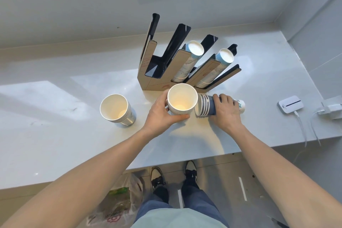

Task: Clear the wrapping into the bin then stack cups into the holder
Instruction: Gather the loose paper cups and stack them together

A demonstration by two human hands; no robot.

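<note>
A black and tan cup holder (148, 72) stands at the back of the white counter, with several slots. Two of its right-hand slots hold stacks of paper cups (194, 50) (224, 58); the left slots look empty. My left hand (162, 114) grips an upright stack of cups (182, 101) just in front of the holder. My right hand (226, 111) rests over a stack of blue-banded cups lying on its side (204, 105), its fingers curled around it. Another upright stack of cups (115, 110) stands alone to the left.
A white router-like box (290, 106) with a cable and a white plug adapter (331, 110) sit at the counter's right end. On the floor below the counter edge (185, 159) lies a plastic bag (118, 203) beside my feet. Walls close in behind and to the right.
</note>
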